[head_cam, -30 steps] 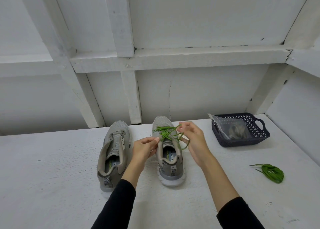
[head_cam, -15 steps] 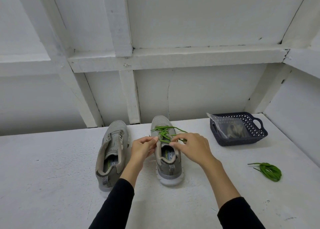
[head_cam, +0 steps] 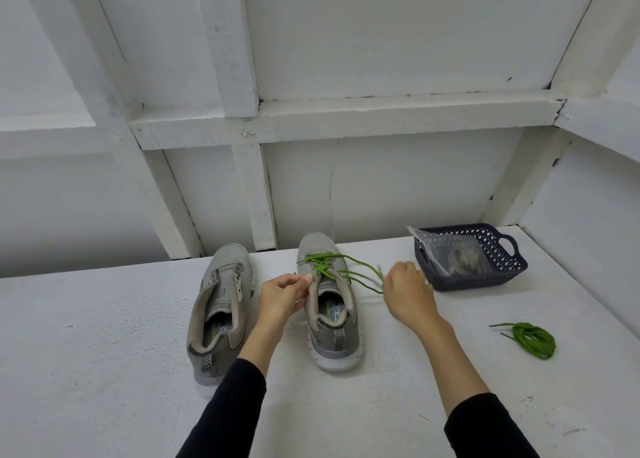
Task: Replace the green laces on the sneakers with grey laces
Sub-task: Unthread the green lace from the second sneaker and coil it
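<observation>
Two grey sneakers stand side by side on the white table, heels toward me. The left sneaker (head_cam: pixel 221 305) has no lace. The right sneaker (head_cam: pixel 330 312) carries a green lace (head_cam: pixel 323 267), loosened across its eyelets. My left hand (head_cam: pixel 282 296) grips that shoe's left collar edge beside the tongue. My right hand (head_cam: pixel 407 291) pinches loops of the green lace and holds them out to the right of the shoe. A loose coiled green lace (head_cam: pixel 531 339) lies on the table at the right.
A dark blue plastic basket (head_cam: pixel 505 267) stands at the back right, holding a clear bag (head_cam: pixel 446 253) with greyish laces inside. White framed wall panels rise directly behind the shoes. The table's right side meets a white side wall.
My right hand has moved from over the shoe's tongue out to the right, drawing green lace loops with it. My left hand stays on the shoe.
</observation>
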